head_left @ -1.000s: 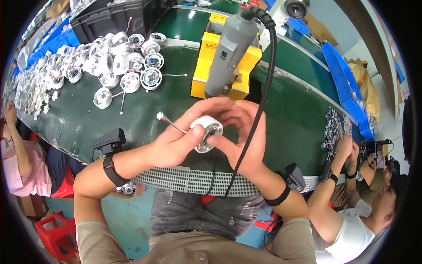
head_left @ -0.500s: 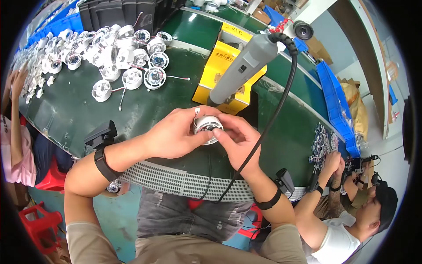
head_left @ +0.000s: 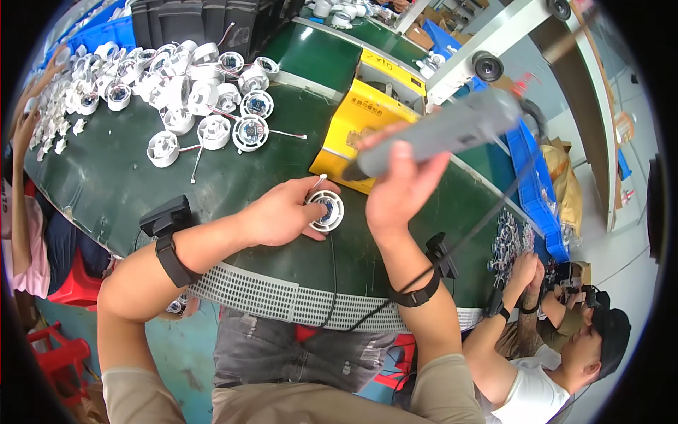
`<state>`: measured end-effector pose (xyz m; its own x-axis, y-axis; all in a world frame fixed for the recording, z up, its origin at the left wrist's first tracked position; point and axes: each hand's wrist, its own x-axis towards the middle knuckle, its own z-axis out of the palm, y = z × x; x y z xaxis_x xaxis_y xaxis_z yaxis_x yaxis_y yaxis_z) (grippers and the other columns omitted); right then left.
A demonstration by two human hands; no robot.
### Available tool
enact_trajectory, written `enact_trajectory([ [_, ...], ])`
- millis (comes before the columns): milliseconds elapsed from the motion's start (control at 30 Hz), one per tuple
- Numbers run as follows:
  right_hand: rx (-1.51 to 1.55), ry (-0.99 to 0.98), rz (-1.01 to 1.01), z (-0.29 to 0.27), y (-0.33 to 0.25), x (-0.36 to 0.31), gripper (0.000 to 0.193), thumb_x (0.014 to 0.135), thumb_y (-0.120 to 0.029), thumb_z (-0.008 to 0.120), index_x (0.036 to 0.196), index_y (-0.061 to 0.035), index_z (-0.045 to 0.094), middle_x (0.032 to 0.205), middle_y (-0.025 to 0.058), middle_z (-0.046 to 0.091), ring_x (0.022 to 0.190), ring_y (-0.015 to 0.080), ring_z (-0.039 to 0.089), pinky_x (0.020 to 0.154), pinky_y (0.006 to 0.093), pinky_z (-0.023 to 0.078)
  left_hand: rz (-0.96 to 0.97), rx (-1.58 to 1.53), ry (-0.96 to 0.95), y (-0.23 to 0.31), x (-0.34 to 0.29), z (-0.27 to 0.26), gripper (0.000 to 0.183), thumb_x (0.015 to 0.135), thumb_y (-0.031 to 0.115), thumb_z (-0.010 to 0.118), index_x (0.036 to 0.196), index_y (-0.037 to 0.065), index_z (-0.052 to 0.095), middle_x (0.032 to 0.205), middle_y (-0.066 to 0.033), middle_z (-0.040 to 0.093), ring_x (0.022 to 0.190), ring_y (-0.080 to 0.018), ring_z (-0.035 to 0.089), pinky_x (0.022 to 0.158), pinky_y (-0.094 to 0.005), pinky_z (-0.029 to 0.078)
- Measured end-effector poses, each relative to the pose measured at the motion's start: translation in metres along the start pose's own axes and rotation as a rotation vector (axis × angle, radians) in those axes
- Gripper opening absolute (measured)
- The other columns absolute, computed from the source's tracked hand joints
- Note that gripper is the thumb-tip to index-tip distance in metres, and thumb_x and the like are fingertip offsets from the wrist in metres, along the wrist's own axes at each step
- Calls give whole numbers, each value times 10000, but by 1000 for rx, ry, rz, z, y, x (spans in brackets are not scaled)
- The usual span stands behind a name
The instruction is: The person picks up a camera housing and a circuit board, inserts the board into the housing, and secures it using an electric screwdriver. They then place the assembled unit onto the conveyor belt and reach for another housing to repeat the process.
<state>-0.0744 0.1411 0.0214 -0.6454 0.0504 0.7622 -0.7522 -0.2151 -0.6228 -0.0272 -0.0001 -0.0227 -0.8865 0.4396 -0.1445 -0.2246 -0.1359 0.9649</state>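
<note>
My left hand (head_left: 277, 213) grips a round white plastic housing (head_left: 336, 219) over the green tabletop, its thumb across the small blue circuit board inside. A thin wire with a white plug (head_left: 323, 177) sticks up from the housing beside my fingers. To the right, my right hand (head_left: 397, 194) is wrapped around a grey electric screwdriver (head_left: 452, 131), slightly blurred. The tool is tilted, its dark tip end close to the front of a yellow box-shaped screw feeder (head_left: 346, 120). Its bit cannot be made out.
Many white housings (head_left: 162, 147), some with boards and wires, are heaped at the left. Behind them stand a black crate (head_left: 187, 25) and a blue bin. A black cable (head_left: 480, 233) crosses my right forearm. A co-worker (head_left: 537, 381) handles small parts at the right.
My right hand has left the housing and taken hold of the screwdriver, which now tilts rightward. My left hand keeps the housing, now turned with its open face up.
</note>
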Motion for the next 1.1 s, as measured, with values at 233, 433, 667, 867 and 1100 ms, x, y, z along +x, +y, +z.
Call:
enact_trajectory([
  [233, -83, 216, 52, -1, -6, 37, 434, 988, -263, 401, 1335, -10, 339, 670, 83, 483, 473, 176, 483, 457, 330, 429, -136, -24, 7, 4, 2, -4, 341, 952, 43, 474, 1288, -15, 471, 1082, -103, 578, 929, -188, 627, 802, -319, 587],
  [433, -101, 261, 71, -3, -3, 42, 389, 991, -263, 410, 1279, -2, 388, 653, 77, 478, 472, 171, 485, 454, 322, 424, -146, -77, 11, 2, 1, -6, 375, 976, 81, 456, 1335, -21, 419, 1092, -110, 578, 926, -212, 644, 814, -317, 574],
  [667, -130, 205, 39, -4, 2, 40, 331, 986, -233, 419, 1209, 9, 388, 655, 87, 487, 474, 175, 488, 448, 318, 439, -165, -91, 25, 3, 2, -4, 384, 984, 87, 439, 1346, -37, 399, 1110, -120, 572, 925, -225, 649, 820, -321, 572],
  [867, -138, 91, 29, -6, 2, 38, 297, 983, -209, 422, 1176, 12, 377, 653, 93, 483, 482, 174, 488, 451, 321, 444, -155, -76, 36, 4, 2, -6, 377, 986, 87, 434, 1337, -45, 399, 1120, -126, 565, 938, -238, 647, 828, -327, 574],
  [1100, -133, 96, -39, -11, -1, 31, 328, 991, -233, 424, 1202, 11, 361, 669, 92, 490, 494, 170, 490, 458, 324, 445, -148, -54, 36, 4, 3, -5, 368, 988, 88, 429, 1326, -56, 402, 1126, -136, 560, 945, -245, 644, 832, -331, 574],
])
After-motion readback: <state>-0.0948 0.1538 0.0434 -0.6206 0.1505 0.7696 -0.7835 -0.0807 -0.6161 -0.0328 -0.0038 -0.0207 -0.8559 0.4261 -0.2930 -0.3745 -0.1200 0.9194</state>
